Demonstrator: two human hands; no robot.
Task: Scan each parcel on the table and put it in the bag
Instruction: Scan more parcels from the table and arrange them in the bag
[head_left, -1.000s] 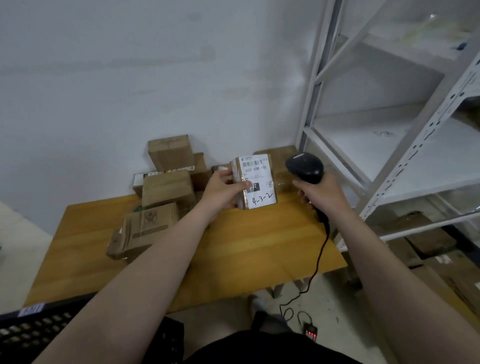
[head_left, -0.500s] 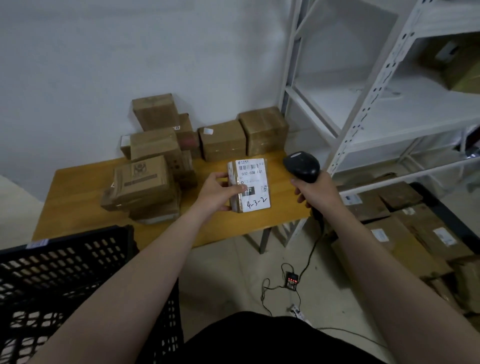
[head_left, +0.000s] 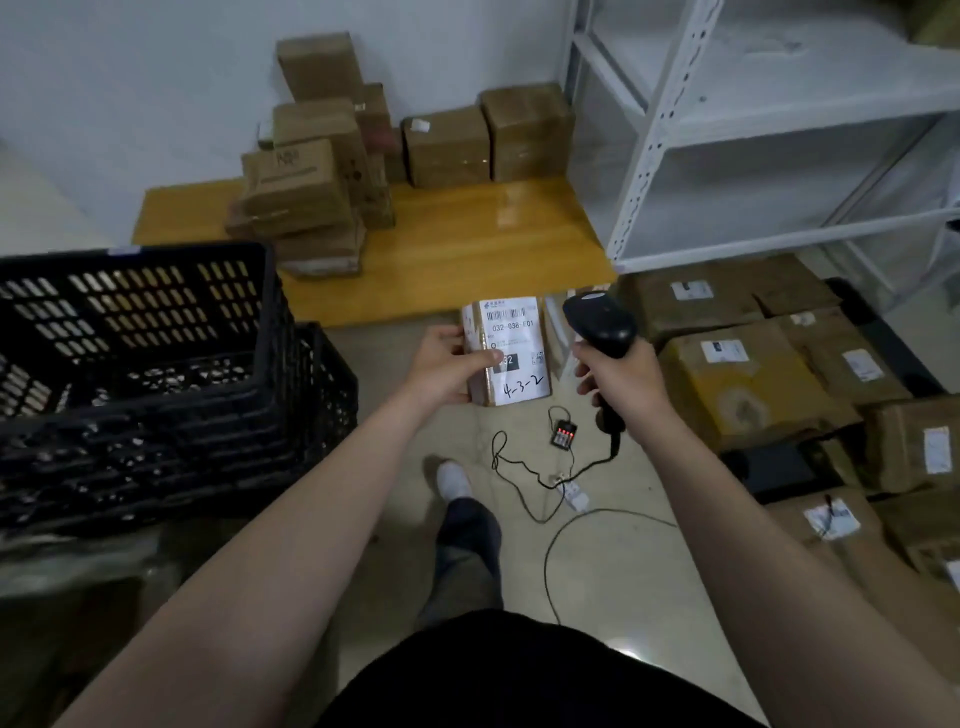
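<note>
1. The fingers (head_left: 480, 359) of the left hand (head_left: 447, 366) hold a small parcel (head_left: 514, 332). The thumb lies across its white label and the rest curl behind its left edge. The parcel is upright in the air, label toward the camera, in front of the near edge of the surface (head_left: 467, 249) and above the floor (head_left: 623, 561).
2. The fingers (head_left: 588, 375) of the right hand (head_left: 618, 379) wrap round the handle of a black scanner (head_left: 600, 322). Its head stands just beside the parcel's right edge, apart from it.
3. The wooden surface carries more brown parcels. A leaning stack (head_left: 298, 192) sits at its left, and two boxes (head_left: 447, 148) stand side by side against the wall (head_left: 156, 78).
4. Black slatted crates (head_left: 130, 322) are piled at the left, in front of the surface's left corner.
5. White metal shelving (head_left: 727, 130) stands to the right of the surface. Labelled cartons (head_left: 737, 384) lie on the floor below and in front of it.
6. The scanner's cable (head_left: 597, 461) drops to the floor, near a small device (head_left: 563, 434) with red lights and a white shoe (head_left: 454, 478).
</note>
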